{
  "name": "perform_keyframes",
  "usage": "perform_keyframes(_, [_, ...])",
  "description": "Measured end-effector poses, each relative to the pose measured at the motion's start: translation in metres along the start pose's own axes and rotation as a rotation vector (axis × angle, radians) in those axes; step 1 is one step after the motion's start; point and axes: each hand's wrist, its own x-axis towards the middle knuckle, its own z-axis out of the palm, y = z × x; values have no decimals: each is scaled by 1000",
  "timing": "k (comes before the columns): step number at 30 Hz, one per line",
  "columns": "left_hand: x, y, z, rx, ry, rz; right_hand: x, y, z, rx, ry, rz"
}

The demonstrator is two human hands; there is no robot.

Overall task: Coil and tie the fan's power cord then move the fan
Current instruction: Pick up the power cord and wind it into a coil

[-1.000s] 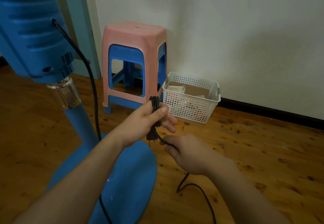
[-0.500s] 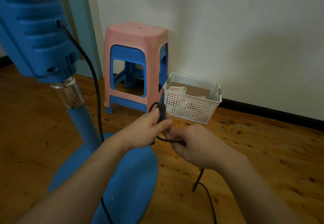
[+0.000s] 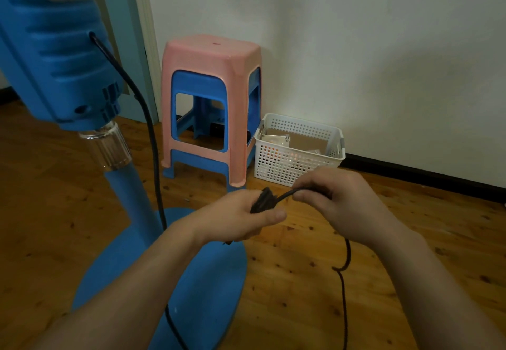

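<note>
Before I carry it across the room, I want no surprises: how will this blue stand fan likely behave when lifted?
Likely top-heavy: the bulky motor housing sits high on a slim pole. The wide round base should resist tipping while standing. The cord is floppy and trails on the floor, so it could snag until tied.

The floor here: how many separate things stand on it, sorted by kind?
Fans: 1, the blue fan
Stools: 2, the pink stool stacked on the blue stool
Baskets: 1, the white basket
Total: 4
</note>
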Motion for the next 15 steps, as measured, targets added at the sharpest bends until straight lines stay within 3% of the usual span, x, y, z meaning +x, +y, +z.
perform_keyframes(6, [0,5,5,-198,-4,-10,1,12,16,59,120,37])
perform_keyframes(15, [0,16,4,-584,-42,96,-5,3,57,575,120,293])
